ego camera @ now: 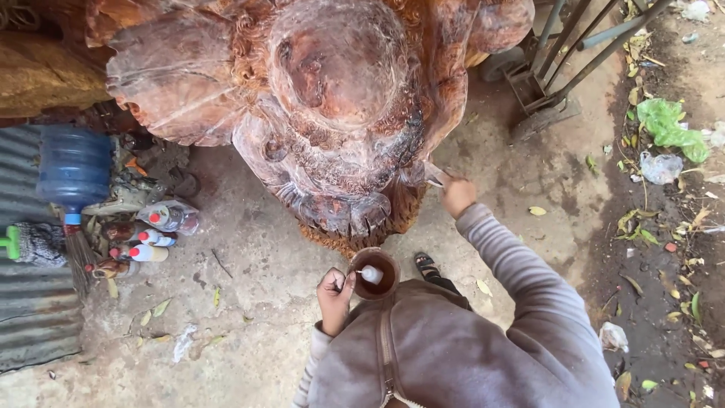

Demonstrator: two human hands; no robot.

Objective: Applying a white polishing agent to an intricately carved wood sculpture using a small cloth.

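Coating step in hand: left hand (334, 291) grips cup (375, 273) at 6 o'clock; right hand (457, 194) closed on brush (436, 175), touching carving (332, 106) at 3 o'clock. Next, probably reloading from the cup.

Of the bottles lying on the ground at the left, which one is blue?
The big water jug, lying beside the corrugated sheet. It is dark blue and far larger; the small bottles next to it are clear or white with red caps.

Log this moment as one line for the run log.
left hand: holds brown cup | right hand: brush at wood carving | bottles left
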